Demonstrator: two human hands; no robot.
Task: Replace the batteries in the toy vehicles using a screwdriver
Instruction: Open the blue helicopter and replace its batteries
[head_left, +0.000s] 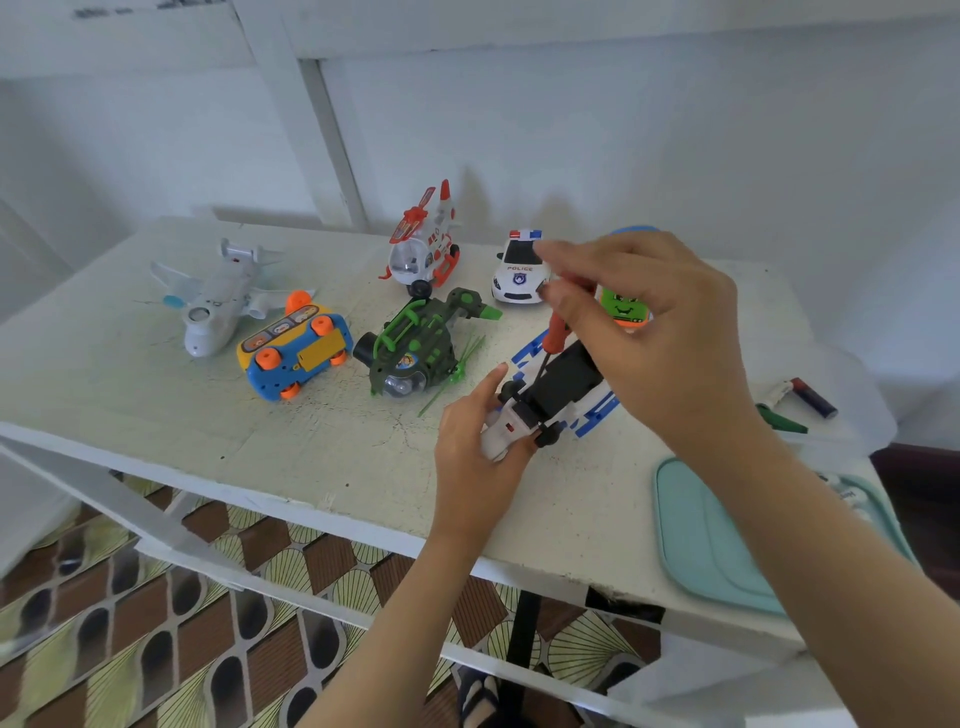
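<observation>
Left hand (467, 441) clamped the upturned white toy vehicle (563, 382) steady; right hand (654, 332) pinched the red screwdriver (558, 328), best kept square to the underside.

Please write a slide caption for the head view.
Left hand steadies an upturned toy; right hand holds a red screwdriver to it.

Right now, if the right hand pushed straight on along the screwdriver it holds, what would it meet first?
Most likely the black underside of the upturned white-and-blue toy that the left hand grips. The screwdriver in the right hand slants down at it; whether its tip touches is unclear.
</observation>
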